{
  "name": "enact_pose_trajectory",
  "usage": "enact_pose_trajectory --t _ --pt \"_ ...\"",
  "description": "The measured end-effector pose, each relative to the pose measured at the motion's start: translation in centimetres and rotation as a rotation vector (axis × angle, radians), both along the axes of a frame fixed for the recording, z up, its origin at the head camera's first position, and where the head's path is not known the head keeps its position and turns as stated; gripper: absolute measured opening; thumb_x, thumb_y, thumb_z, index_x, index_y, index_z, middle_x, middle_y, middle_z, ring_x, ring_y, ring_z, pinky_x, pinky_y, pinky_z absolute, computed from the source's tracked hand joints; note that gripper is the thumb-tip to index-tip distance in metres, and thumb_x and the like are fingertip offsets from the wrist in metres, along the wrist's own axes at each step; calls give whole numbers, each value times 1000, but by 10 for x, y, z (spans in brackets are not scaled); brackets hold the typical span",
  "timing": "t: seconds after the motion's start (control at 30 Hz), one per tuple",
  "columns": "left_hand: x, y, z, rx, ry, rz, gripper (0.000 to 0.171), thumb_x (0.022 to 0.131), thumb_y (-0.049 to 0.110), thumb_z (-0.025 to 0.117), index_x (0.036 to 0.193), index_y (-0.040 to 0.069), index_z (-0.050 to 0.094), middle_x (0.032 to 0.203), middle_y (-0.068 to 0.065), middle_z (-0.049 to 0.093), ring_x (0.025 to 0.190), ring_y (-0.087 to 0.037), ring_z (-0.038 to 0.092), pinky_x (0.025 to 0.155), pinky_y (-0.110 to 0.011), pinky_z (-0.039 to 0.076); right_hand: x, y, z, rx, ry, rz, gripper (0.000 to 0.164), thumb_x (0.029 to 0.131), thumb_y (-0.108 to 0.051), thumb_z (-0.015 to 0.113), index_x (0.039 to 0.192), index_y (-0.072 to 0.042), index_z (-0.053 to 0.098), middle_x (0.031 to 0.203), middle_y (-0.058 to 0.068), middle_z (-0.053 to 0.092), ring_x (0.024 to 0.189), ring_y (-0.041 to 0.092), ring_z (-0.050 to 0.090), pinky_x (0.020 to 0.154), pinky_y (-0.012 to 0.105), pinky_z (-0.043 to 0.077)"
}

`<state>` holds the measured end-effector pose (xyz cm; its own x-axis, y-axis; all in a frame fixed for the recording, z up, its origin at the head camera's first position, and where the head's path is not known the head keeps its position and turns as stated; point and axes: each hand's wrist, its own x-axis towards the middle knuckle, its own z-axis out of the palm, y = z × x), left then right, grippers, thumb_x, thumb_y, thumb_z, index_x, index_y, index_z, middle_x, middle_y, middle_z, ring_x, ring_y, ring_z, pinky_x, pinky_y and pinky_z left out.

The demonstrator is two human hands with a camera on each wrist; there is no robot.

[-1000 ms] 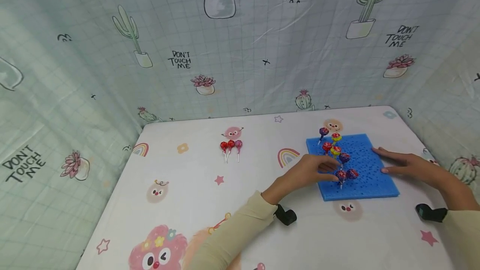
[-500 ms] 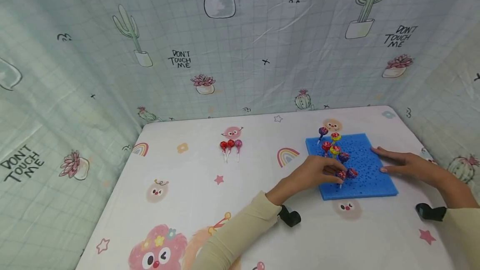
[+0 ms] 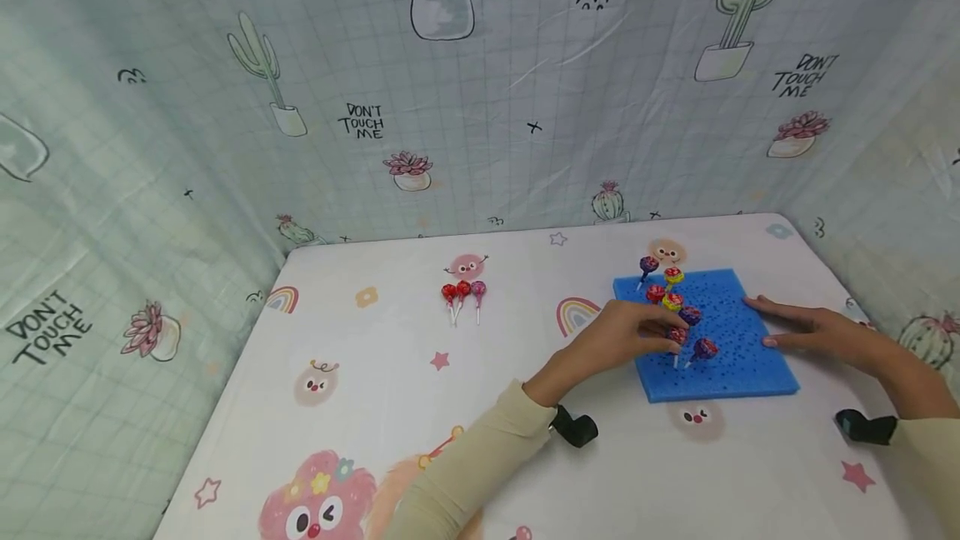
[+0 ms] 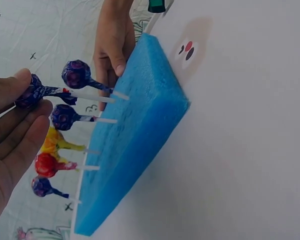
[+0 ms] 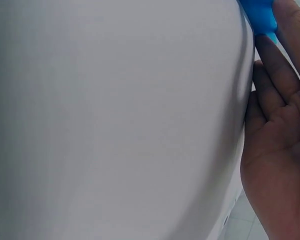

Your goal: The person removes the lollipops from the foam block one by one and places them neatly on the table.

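My left hand (image 3: 622, 336) pinches a dark purple-and-red wrapped lollipop (image 4: 32, 92) by its ball, between thumb and fingers. Its white stick points toward the blue foam board (image 3: 738, 373); whether the tip touches the foam I cannot tell. Beside it another dark lollipop (image 3: 705, 348) stands tilted in the board. Several more stand behind, including a red lollipop (image 4: 49, 165) and a yellow lollipop (image 4: 52, 140). With straight fingers, my right hand (image 3: 832, 332) rests against the board's right edge; the right wrist view shows only a blue corner (image 5: 260, 17) by the thumb.
Three loose lollipops (image 3: 463, 290), red and pink, lie on the white patterned table (image 3: 375, 407) left of the board. A printed curtain (image 3: 487, 90) hangs behind and at both sides. Black wrist cameras (image 3: 576, 427) are strapped to both arms.
My left hand has taken hold of the near-left lollipop and shifted it slightly up and away, so more of its stick shows. The right hand and board have stayed put.
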<state>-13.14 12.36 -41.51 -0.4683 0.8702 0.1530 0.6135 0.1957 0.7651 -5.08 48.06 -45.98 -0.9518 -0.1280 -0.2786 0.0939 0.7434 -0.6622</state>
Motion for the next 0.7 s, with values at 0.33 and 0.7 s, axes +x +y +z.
enact_pose_trajectory --t 0.33,0.7 --pt "-12 -18 4 75 -86 40 31 95 14 71 125 6 71 116 -3 73 95 12 63 83 -7 51 0 1 0 -21 16 25 72 97 -26 70 159 -16 34 160 37 16 143 64 7 100 85 14" --pt "-27 -40 11 115 -86 105 33 96 17 71 127 6 70 118 -5 73 98 2 66 86 -11 52 3 4 5 -77 28 38 65 97 -25 69 156 -18 42 164 28 16 148 54 4 102 85 10"
